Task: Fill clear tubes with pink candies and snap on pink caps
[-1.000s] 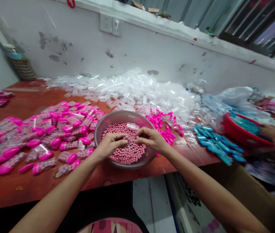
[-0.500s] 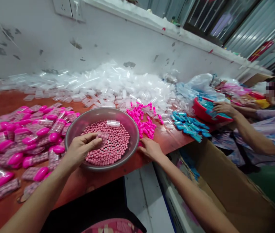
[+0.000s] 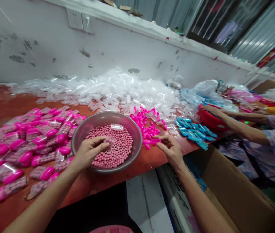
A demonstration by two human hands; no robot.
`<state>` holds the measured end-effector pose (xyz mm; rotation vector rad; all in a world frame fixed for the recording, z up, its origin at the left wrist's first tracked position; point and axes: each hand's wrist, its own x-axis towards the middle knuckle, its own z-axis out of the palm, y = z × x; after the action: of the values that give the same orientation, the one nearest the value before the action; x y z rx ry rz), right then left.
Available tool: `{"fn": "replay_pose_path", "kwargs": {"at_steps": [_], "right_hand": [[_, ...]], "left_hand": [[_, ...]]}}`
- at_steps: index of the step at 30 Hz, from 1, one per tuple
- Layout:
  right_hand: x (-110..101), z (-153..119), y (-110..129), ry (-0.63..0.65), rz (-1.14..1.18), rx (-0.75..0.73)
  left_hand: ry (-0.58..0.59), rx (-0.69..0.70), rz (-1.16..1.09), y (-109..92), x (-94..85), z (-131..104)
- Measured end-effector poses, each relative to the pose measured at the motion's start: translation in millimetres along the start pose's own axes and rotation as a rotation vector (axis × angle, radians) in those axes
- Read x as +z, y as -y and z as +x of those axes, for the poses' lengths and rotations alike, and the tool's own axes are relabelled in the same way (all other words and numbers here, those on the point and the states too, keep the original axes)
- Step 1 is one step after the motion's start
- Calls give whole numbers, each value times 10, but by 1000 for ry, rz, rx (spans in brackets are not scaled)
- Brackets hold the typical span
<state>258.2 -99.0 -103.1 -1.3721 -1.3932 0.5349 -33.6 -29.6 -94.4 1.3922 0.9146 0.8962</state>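
Observation:
Over the left side of a grey metal bowl (image 3: 137,147), my left hand (image 3: 89,152) pinches a small clear plastic case (image 3: 110,140) with pink beads inside. Pink round beads (image 3: 113,152) lie in the bowl, and a clear empty case (image 3: 117,127) rests on them. To the right of the bowl, my right hand (image 3: 172,150) holds a bright pink cap (image 3: 155,140) between thumb and fingers. That hand is just beside a pile of similar pink caps (image 3: 149,131) on the red table.
Filled pink-capped cases (image 3: 40,139) cover the table's left. Clear cases (image 3: 118,87) are heaped along the wall. Blue caps (image 3: 194,129) lie at the right, near a red basin (image 3: 211,119) where another person's hands (image 3: 218,113) work. A cardboard box (image 3: 227,181) stands below.
My right hand has drawn back rightward from the cap pile with a pink cap. My left hand keeps the bead-filled case over the bowl. The camera view has shifted slightly.

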Motion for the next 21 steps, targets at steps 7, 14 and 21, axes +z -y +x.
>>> {"fn": "replay_pose_path", "kwargs": {"at_steps": [7, 14, 21], "right_hand": [[657, 178, 608, 218, -158, -252], [1128, 225, 713, 443, -301, -503], [1171, 100, 633, 496, -424, -584]], "left_hand": [[85, 216, 154, -16, 28, -60], [25, 325, 287, 5, -21, -142], [-56, 429, 513, 106, -44, -179]]}}
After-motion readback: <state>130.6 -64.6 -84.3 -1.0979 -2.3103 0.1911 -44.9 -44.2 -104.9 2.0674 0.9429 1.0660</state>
